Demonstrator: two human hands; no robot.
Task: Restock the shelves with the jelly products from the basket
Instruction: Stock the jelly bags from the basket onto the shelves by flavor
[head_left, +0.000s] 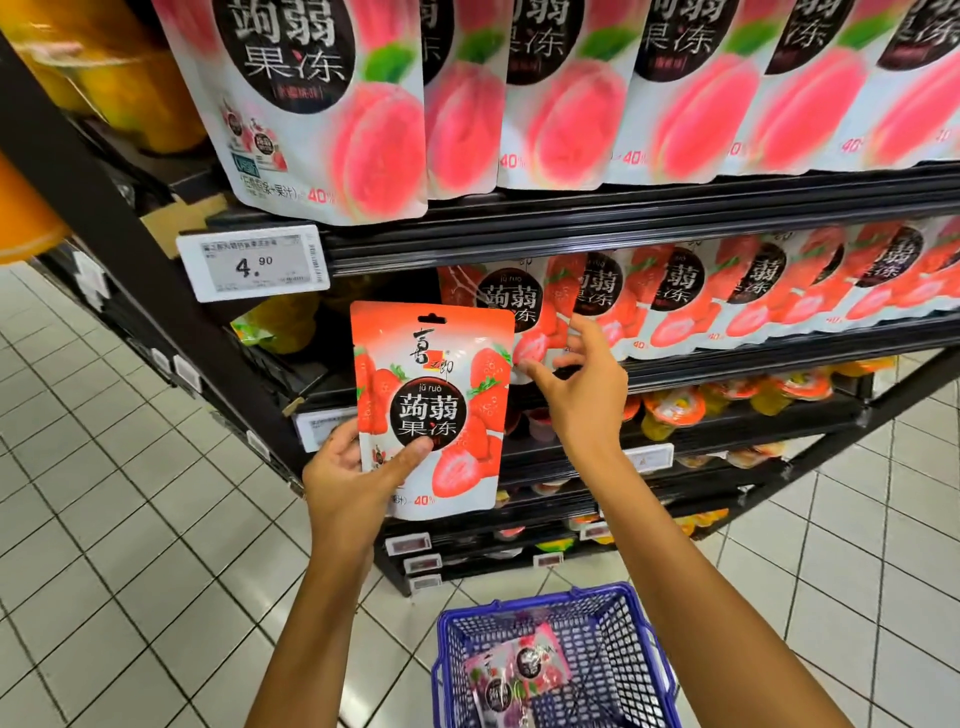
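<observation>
My left hand (358, 465) grips a red strawberry jelly pouch (434, 395) by its lower left corner and holds it upright in front of the shelf. My right hand (576, 379) reaches toward the row of matching strawberry pouches (675, 291) on the middle shelf, fingers spread and relaxed, fingertips at the lower edge of the leftmost pouch (506, 301). It holds nothing. Below, on the floor, a blue wire basket (623, 613) holds a few more jelly pouches (514, 675).
Large pink peach jelly pouches (332, 104) hang over the top shelf edge, with a 4.90 price tag (254, 265) under them. Lower shelves carry jelly cups (675, 405). Orange packs (119, 78) fill the unit at left. White tiled floor (104, 519) surrounds the shelving.
</observation>
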